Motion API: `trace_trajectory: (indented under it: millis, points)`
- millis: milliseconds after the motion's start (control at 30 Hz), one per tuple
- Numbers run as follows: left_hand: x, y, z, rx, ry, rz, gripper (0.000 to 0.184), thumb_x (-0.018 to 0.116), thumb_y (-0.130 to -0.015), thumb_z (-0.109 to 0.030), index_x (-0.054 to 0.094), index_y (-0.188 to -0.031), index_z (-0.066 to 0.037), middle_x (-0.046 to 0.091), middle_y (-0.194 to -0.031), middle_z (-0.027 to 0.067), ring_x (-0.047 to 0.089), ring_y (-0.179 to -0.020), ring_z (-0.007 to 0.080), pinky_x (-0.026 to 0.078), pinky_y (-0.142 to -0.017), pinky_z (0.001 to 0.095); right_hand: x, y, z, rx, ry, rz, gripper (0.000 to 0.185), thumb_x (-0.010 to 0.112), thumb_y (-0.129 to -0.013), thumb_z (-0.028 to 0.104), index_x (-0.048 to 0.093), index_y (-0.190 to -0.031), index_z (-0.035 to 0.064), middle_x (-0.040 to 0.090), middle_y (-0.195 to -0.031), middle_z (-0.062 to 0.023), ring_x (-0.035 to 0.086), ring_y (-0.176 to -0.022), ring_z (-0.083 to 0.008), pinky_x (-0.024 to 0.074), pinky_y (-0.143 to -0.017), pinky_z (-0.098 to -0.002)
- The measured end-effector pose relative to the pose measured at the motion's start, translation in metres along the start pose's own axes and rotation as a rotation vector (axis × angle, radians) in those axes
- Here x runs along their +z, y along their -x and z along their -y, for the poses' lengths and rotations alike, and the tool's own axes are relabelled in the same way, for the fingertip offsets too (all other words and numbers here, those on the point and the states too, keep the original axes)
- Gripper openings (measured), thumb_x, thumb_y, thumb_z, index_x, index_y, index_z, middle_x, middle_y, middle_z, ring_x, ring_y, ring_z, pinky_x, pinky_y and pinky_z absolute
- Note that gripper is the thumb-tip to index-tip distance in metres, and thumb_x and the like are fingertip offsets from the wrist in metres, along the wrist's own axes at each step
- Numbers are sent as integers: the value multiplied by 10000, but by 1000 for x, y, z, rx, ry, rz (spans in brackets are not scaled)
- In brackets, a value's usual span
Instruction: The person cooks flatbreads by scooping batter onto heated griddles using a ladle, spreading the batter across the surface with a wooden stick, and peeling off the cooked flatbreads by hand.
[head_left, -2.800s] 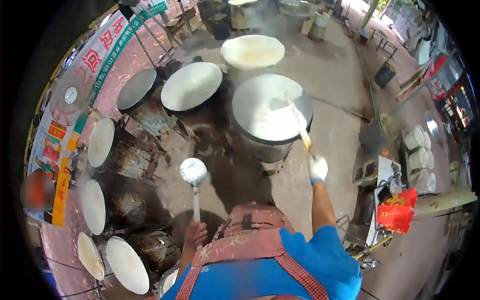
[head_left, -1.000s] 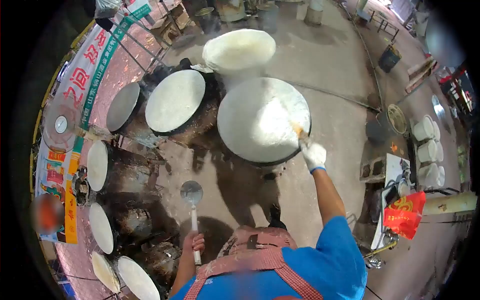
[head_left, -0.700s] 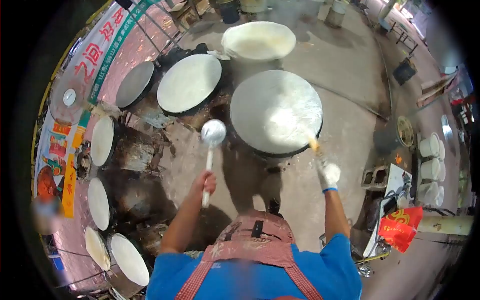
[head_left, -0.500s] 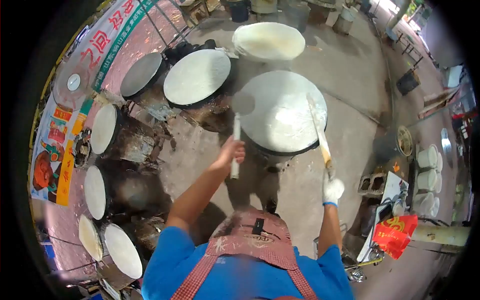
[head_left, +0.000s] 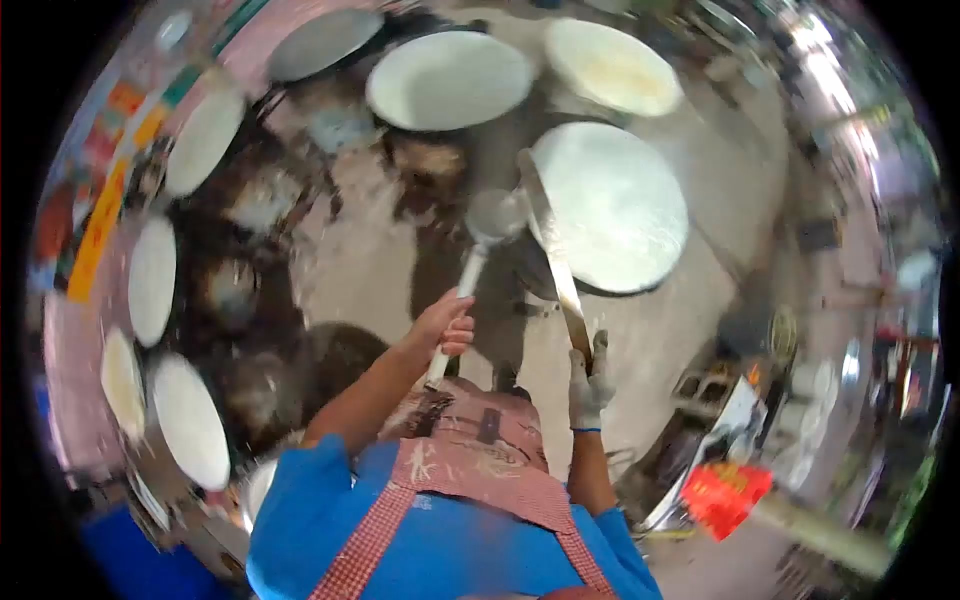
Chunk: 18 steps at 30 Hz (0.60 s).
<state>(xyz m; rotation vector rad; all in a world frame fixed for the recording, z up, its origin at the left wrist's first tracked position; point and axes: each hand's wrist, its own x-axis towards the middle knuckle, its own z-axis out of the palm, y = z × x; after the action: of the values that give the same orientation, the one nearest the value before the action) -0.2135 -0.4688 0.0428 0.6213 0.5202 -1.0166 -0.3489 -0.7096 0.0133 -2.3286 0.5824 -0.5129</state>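
Observation:
My left hand (head_left: 443, 325) is wrapped round the pale handle of a ladle (head_left: 472, 268). The ladle's round bowl sits just left of a large round griddle (head_left: 625, 215), whose top is covered by a thin white layer. In my right hand (head_left: 588, 395), which wears a white glove with a blue cuff, is the lower end of a long flat scraper (head_left: 558, 268). The scraper's blade leans along the griddle's left edge, close to the ladle bowl; motion blur hides whether it touches either one.
Several more round griddles with pale tops curve round the left, among them one griddle (head_left: 450, 82) at the back. A pale round sheet (head_left: 615, 68) lies beyond the main griddle. To the right are a red packet (head_left: 725, 498), a hollow block (head_left: 703, 390) and white tubs (head_left: 812, 385).
The scraper has swung from the griddle's right side to its left edge, and my gloved hand has come inward. The ladle bowl is now off the griddle. The whole view has shifted and blurred.

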Motion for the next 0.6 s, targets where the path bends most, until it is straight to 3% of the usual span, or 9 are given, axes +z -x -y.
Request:
trace_trajectory:
  millis: [133,200,267,300,367,400,467,533,600]
  points:
    - [-25,30,-5,-114,468,218,185,478,-908,-317,416,-831,-160,319,-535,-42,272,-349,32,213,-256,179,37,-25,21,107,-362,291,371,569,-853,157,525,-1189,8,585,-912,-33,496,-599,-64,424,-507,-216]
    - [-59,37,8,-94,606,415,210,466,-911,-337,437,-820,-151,324,-516,-41,282,-346,38,212,-261,196,51,-39,42,245,-476,540,340,553,-864,202,553,-1141,3,534,-741,7,388,-502,-37,351,-421,-208]
    - [-86,44,38,49,660,524,192,447,-920,-326,449,-829,-157,318,-494,-45,287,-346,46,209,-275,200,59,-49,61,164,-611,745,287,550,-858,159,569,-1092,-7,506,-654,13,404,-495,-46,336,-424,-211]
    - [-85,70,54,211,666,434,171,445,-922,-313,447,-834,-166,310,-491,-49,283,-347,49,206,-282,195,78,-56,72,164,-617,763,275,547,-856,145,571,-1069,-26,504,-645,11,403,-487,-49,321,-424,-204]
    - [-65,133,84,553,650,154,130,449,-922,-287,440,-841,-186,294,-489,-57,271,-349,54,200,-296,182,123,-75,67,212,-696,1200,199,542,-859,118,595,-1004,-7,494,-631,23,407,-452,-61,297,-365,-210]
    - [-103,119,115,586,741,317,92,474,-912,-269,430,-859,-208,284,-498,-66,255,-354,46,191,-303,175,138,-63,92,-54,-596,1197,176,540,-860,129,603,-966,4,479,-610,29,403,-443,-61,301,-361,-215]
    - [-108,157,173,770,872,148,92,498,-898,-241,413,-867,-229,258,-499,-61,240,-354,37,186,-298,181,171,-44,125,-775,-563,1123,164,541,-859,163,614,-908,25,456,-576,31,396,-425,-64,307,-352,-228]
    - [-112,188,224,981,924,-105,105,502,-890,-233,400,-913,-242,243,-508,-52,224,-342,33,191,-282,189,177,-9,193,-415,-286,1612,190,571,-842,210,623,-897,36,448,-542,4,406,-395,-77,327,-345,-239]
    - [-117,215,279,1078,976,-446,229,512,-874,-219,389,-1063,-257,248,-515,-56,220,-338,31,203,-274,183,202,52,233,-612,-219,1690,228,626,-812,224,619,-907,17,409,-493,10,368,-339,-83,290,-317,-244]
